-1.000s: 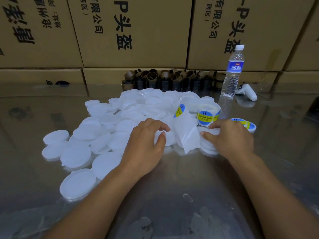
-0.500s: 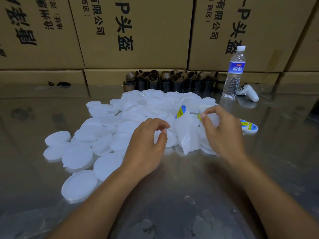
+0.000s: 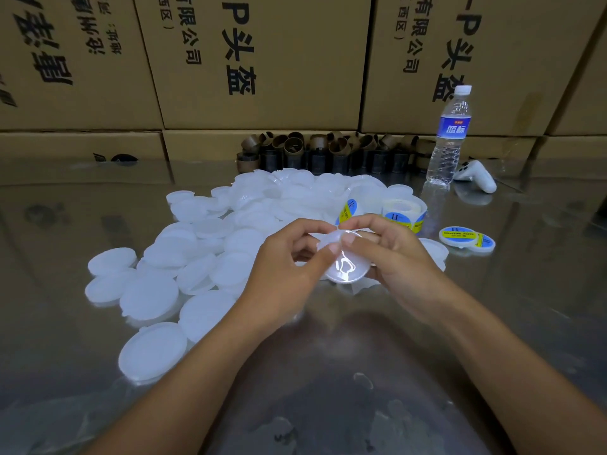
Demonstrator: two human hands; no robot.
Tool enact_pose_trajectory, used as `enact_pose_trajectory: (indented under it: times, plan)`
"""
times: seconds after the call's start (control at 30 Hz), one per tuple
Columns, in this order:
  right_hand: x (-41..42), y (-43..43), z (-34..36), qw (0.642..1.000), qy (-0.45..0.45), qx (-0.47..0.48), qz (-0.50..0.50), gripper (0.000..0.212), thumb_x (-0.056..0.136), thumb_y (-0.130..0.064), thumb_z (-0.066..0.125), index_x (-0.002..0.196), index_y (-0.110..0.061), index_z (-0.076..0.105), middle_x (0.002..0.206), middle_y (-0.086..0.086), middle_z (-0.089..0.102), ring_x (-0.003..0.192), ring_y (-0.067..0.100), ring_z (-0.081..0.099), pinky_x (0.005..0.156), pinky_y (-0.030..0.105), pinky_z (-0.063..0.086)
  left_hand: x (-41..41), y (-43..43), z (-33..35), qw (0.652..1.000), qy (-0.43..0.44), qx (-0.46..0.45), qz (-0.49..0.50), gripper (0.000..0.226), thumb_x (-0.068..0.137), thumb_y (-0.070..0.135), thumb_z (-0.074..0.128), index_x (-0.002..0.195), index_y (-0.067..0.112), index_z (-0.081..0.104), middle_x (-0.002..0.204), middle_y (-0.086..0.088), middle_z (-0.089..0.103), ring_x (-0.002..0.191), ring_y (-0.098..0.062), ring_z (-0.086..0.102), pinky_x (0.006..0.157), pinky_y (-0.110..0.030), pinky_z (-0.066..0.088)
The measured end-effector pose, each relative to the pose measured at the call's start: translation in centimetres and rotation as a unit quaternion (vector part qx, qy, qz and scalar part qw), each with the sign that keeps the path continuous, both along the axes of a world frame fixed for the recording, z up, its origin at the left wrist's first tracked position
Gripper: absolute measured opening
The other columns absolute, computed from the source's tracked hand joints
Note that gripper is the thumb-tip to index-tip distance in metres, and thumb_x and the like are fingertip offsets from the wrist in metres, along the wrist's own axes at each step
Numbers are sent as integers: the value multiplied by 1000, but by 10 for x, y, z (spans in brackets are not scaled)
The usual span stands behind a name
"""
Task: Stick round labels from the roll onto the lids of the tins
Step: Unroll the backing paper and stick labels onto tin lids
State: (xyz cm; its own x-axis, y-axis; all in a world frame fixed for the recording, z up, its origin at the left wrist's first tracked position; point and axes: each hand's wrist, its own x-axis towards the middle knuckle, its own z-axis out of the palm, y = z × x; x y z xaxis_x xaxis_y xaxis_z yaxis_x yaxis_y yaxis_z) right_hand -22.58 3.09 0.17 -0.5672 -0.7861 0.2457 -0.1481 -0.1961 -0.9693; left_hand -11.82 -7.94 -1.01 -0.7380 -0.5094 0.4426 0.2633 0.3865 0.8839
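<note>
— Left hand point(image 3: 289, 261), item one: how is it entered?
— It is entered as held above the table point(image 3: 328, 372), with thumb and forefinger curled and pinched on the upper rim of a white translucent lid point(image 3: 345, 269).
— And the right hand point(image 3: 400, 257)?
— It is listed opposite, with its fingers curled beneath the same lid and the thumb laid at its top edge. The fingertips of both hands are met at the rim. The lid is held tilted toward the camera, and glare is seen on its face. Whether a label is caught between the fingertips cannot be told.
— Where is the label roll point(image 3: 405, 213) recorded?
— It is recorded just behind the right hand, core opening upward, with blue-and-yellow labels shown on its outer turn. A loose strip end point(image 3: 348, 210) bearing one label is noted just to its left, behind the fingertips.
— Finished stock?
— Two labelled lids point(image 3: 458, 234), overlapping, are logged to the right of the roll, apart from the hands.
— Unlabelled stock?
— A pile of plain lids point(image 3: 210, 257) is spread left of and behind the hands, many of them overlapping.
— Remainder?
— At the far edge, a row of brown cardboard cores point(image 3: 328, 152) is listed. A water bottle point(image 3: 448, 136) is noted upright and capped, with a white controller point(image 3: 476, 175) just beside it on the right. Printed cartons point(image 3: 262, 60) are stacked behind all.
</note>
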Motion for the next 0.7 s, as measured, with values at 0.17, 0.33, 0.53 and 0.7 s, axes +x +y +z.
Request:
enact_pose_trajectory:
  times: [0.17,0.33,0.53,0.7]
  plan:
    - [-1,1,3,999,-29,-14,-3,21,84,-21,63,105,-20,61,84,-1,72,77,14,68,65,24,56,0,-6,1,998,33,46,28,18,88,13,66,98,28,65,79,-22,64,74,-24,63,75,-30,52]
    - [-1,2,1,999,15,31,13,17,87,-11,62,103,-16,60,79,-2,71,72,11,66,68,22,53,0,-6,4,995,44,80,45,14,89,15,65,97,26,63,79,-10,70,71,-11,68,65,-15,52]
    - [-3,0,0,999,-11,-2,-34,17,83,-6,66,96,-15,60,72,1,69,63,11,64,67,24,54,3,-6,8,989,34,142,0,13,88,12,66,94,15,55,80,-10,72,67,-15,67,57,-21,52]
    - [-6,2,1,999,-20,-24,-29,12,74,-16,72,85,-18,70,79,4,72,70,14,63,68,26,55,2,-6,4,986,-5,144,-82,26,84,2,69,103,15,56,84,-5,74,76,-18,69,64,-23,54]
